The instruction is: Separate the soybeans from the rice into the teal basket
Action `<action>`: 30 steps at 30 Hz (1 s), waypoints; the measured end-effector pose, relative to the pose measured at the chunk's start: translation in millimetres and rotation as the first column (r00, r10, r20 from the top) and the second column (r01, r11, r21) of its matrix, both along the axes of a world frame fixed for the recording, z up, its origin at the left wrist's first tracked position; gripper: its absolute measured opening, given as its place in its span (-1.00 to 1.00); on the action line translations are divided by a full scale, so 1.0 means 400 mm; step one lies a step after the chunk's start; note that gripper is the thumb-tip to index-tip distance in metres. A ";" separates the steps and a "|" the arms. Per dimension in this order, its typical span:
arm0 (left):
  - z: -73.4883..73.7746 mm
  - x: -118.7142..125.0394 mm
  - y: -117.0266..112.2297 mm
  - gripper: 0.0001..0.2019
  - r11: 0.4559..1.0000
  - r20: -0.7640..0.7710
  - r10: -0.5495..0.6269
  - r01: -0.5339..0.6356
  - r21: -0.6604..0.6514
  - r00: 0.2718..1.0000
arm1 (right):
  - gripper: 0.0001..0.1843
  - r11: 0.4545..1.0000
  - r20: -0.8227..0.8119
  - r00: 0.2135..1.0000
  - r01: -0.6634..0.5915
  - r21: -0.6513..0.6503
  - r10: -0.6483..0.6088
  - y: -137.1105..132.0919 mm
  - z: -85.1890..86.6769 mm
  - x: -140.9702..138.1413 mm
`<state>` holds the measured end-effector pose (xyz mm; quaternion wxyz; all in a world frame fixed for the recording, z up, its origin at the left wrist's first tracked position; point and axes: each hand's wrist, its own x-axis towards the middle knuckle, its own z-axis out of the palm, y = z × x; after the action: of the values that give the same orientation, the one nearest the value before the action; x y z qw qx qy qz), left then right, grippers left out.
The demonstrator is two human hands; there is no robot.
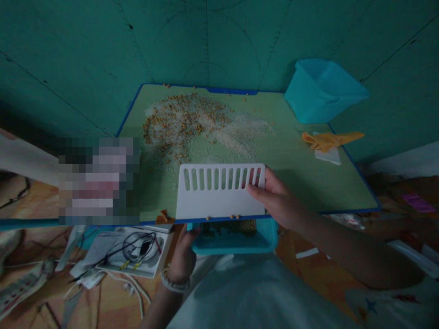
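Beans (183, 106) and fine white grains (240, 130) lie strewn across a green tabletop (298, 180) — at its near edge, a person's right hand (281, 201) pinches the right end of a slotted white panel (219, 202) between thumb and fingers, with a few beans along the panel's lower edge. Below, the left hand (184, 256) clasps the left rim of a blue tray (236, 251) holding more beans, partly hidden by the table's edge. A blue bin (308, 100) and an orange cloth (324, 142) sit at right.
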<state>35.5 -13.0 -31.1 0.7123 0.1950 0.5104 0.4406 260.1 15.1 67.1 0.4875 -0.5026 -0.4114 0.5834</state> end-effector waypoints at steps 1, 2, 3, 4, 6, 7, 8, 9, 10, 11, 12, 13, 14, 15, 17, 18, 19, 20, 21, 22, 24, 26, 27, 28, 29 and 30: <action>0.001 -0.001 0.001 -0.74 1.000 0.006 -0.007 0.007 0.004 1.000 | -0.79 1.000 0.010 1.000 -0.006 0.000 0.006 -0.002 0.001 0.001; 0.001 -0.001 0.001 -0.75 1.000 0.013 -0.013 0.013 0.008 1.000 | -0.79 1.000 0.022 1.000 -0.013 0.002 0.013 -0.005 0.002 0.002; 0.001 -0.002 0.001 -0.74 1.000 0.020 -0.018 0.017 0.010 1.000 | -0.79 1.000 0.035 0.999 -0.016 0.006 0.015 -0.008 0.004 0.003; 0.001 -0.003 0.000 -0.73 1.000 0.027 -0.019 0.019 0.010 0.999 | -0.80 1.000 0.051 0.999 -0.016 0.012 0.015 -0.012 0.006 0.003; -0.002 -0.004 -0.002 -0.68 1.000 0.038 -0.014 0.014 0.004 0.999 | -0.82 1.000 0.077 0.997 -0.017 0.022 0.016 -0.021 0.012 0.002; -0.004 -0.004 -0.004 -0.65 1.000 0.044 -0.010 0.010 0.003 0.999 | -0.83 0.999 0.085 0.996 -0.018 0.027 0.015 -0.026 0.015 0.002; -0.007 -0.005 -0.005 -0.63 1.000 0.049 -0.009 0.009 0.005 0.999 | -0.84 0.999 0.092 0.996 -0.018 0.032 0.015 -0.031 0.016 0.001; -0.009 -0.006 -0.006 -0.63 1.000 0.056 -0.011 0.010 0.008 0.998 | -0.85 0.999 0.098 0.995 -0.019 0.039 0.015 -0.036 0.017 0.000; -0.011 -0.006 -0.007 -0.63 1.000 0.062 -0.011 0.010 0.008 0.998 | -0.85 0.999 0.106 0.994 -0.019 0.049 0.013 -0.040 0.017 0.000; -0.013 -0.006 -0.008 -0.64 1.000 0.067 -0.009 0.008 0.006 0.998 | -0.85 0.998 0.114 0.993 -0.018 0.058 0.011 -0.043 0.016 -0.001; -0.014 -0.007 -0.008 -0.64 1.000 0.070 -0.006 0.006 0.000 0.998 | -0.84 0.998 0.121 0.993 -0.016 0.064 0.008 -0.045 0.014 -0.001; -0.015 -0.007 -0.008 -0.64 1.000 0.070 -0.004 0.004 -0.004 0.998 | -0.84 0.998 0.125 0.992 -0.013 0.064 0.005 -0.045 0.011 0.000; -0.015 -0.006 -0.007 -0.63 1.000 0.067 -0.001 0.002 -0.005 0.998 | -0.83 0.998 0.119 0.993 -0.010 0.062 0.002 -0.045 0.008 0.000; -0.014 -0.006 -0.007 -0.61 1.000 0.066 -0.002 0.002 -0.002 0.998 | -0.82 0.998 0.107 0.994 -0.006 0.058 0.000 -0.044 0.005 0.001; -0.012 -0.005 -0.006 -0.57 1.000 0.065 -0.001 0.000 0.008 0.998 | -0.81 0.999 0.077 0.997 -0.006 0.046 0.002 -0.041 0.000 0.003; -0.012 -0.005 -0.006 -0.55 1.000 0.064 0.004 -0.005 0.010 0.998 | -0.81 0.999 0.067 0.998 -0.009 0.045 0.006 -0.040 -0.001 0.004; -0.012 -0.005 -0.006 -0.56 1.000 0.062 0.012 -0.013 0.010 0.998 | -0.80 0.999 0.066 0.998 -0.013 0.042 0.010 -0.039 -0.001 0.005; -0.013 -0.006 -0.005 -0.60 1.000 0.056 0.021 -0.022 0.006 0.998 | -0.80 0.999 0.072 0.997 -0.017 0.040 0.014 -0.039 0.001 0.005; -0.015 -0.006 -0.005 -0.65 0.999 0.045 0.032 -0.032 0.003 0.998 | -0.81 0.999 0.082 0.996 -0.020 0.039 0.016 -0.039 0.003 0.004; -0.018 -0.007 -0.006 -0.71 0.999 0.031 0.043 -0.043 0.002 0.999 | -0.82 0.999 0.092 0.996 -0.023 0.040 0.019 -0.040 0.007 0.003; -0.024 -0.008 -0.007 -0.76 0.997 0.010 0.072 -0.072 0.019 0.997 | -0.85 0.999 0.094 0.995 -0.038 0.037 0.035 -0.046 0.013 0.000; -0.031 -0.009 -0.010 -0.67 0.992 0.021 0.113 -0.114 0.049 0.993 | -0.87 0.996 0.084 0.994 -0.076 0.037 0.073 -0.055 0.015 -0.004; -0.034 -0.009 -0.012 -0.62 0.988 0.035 0.137 -0.139 0.063 0.990 | -0.87 0.994 0.083 0.992 -0.101 0.030 0.098 -0.060 0.013 -0.005; -0.036 -0.009 -0.014 -0.58 0.984 0.051 0.159 -0.162 0.070 0.986 | -0.87 0.992 0.084 0.989 -0.123 0.023 0.120 -0.065 0.010 -0.006; -0.038 -0.010 -0.016 -0.57 0.982 0.065 0.171 -0.176 0.070 0.983 | -0.87 0.990 0.083 0.987 -0.138 0.017 0.136 -0.069 0.005 -0.006; -0.040 -0.010 -0.018 -0.57 0.982 0.074 0.171 -0.176 0.065 0.982 | -0.87 0.990 0.079 0.987 -0.141 0.007 0.140 -0.073 -0.001 -0.006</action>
<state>31.4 -20.2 -47.0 0.6807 0.1597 0.4850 0.5253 257.6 -14.0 66.9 0.4320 -0.4919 -0.4682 0.5935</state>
